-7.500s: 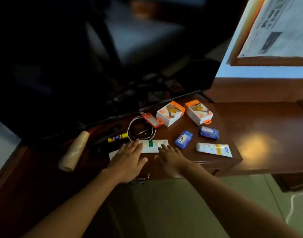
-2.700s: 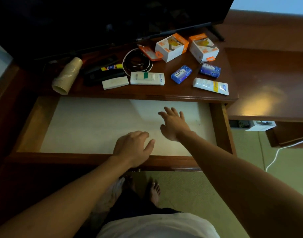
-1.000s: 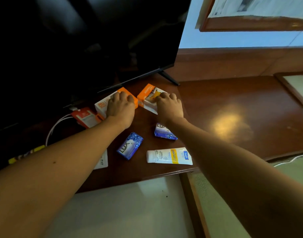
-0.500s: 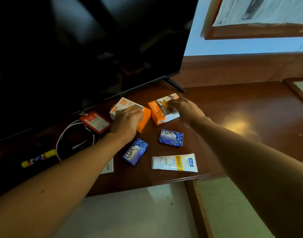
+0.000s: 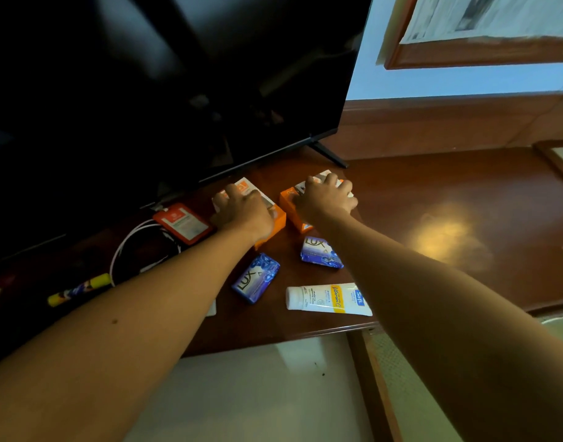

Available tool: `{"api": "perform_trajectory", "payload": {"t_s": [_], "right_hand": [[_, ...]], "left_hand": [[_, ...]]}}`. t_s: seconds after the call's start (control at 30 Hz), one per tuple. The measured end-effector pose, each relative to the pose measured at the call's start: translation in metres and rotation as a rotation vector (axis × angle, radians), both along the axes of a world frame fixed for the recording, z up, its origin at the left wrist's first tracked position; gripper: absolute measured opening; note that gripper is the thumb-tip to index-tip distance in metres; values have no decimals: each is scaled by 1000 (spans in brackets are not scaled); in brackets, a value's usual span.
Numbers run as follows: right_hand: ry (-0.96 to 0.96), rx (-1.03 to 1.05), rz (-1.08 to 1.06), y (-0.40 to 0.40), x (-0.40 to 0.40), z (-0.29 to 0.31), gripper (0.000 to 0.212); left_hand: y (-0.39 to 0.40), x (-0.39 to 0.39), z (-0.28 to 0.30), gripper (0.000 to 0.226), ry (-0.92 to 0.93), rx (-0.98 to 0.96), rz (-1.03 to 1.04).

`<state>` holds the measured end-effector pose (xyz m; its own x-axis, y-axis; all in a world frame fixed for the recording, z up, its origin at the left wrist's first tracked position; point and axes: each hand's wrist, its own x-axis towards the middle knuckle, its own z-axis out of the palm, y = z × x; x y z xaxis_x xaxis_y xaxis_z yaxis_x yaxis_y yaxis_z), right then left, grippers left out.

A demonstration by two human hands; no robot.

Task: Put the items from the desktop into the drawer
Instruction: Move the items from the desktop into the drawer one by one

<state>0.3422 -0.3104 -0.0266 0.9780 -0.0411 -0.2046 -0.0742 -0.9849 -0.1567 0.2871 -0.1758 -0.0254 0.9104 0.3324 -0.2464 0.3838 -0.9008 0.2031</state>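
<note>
Closing on the two orange-and-white cardboard boxes: half a second ago my hands were only reaching them; now my left hand (image 5: 242, 207) is clamped over the left box (image 5: 275, 218) and my right hand (image 5: 326, 199) over the right box (image 5: 293, 204), both boxes seemingly on the dark wooden counter (image 5: 433, 193). Judgement: first transfer imminent, nothing yet in the open white-lined drawer (image 5: 258, 393).

Count, left to right:
- one yellow marker (image 5: 79, 289);
- one white coiled cable (image 5: 140, 247);
- one orange card holder (image 5: 182, 222);
- two boxes;
- two blue wrapped soap bars (image 5: 255, 277) (image 5: 321, 252);
- one white cream tube (image 5: 329, 299).
</note>
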Motion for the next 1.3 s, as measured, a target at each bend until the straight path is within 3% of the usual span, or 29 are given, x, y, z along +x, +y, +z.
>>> {"api": "perform_trajectory", "payload": {"t_s": [0.13,0.23,0.33,0.47,0.73,0.97,1.3], "right_hand": [[149,86,144,-16,11,10,50],[192,191,244,-24,14,14,66],[66,272,128,-21,10,6,65],[52,217,-83,-12,9,-12,99],[-136,391,-22,-16,-5,-3,83],[-203,486,9,-35,-69,19,82],[-183,345,-7,-43,-220,25,84]], "left_hand": [[-2,2,0,54,22,-97,-133],[-2,6,0,62,-31,-214,-129],[-6,9,-1,56,-142,-214,28],[-12,16,-4,80,7,-152,164],[-14,14,9,86,-191,-126,76],[-20,-52,39,84,-335,-198,26],[-20,-191,45,86,-243,-276,-16]]}}
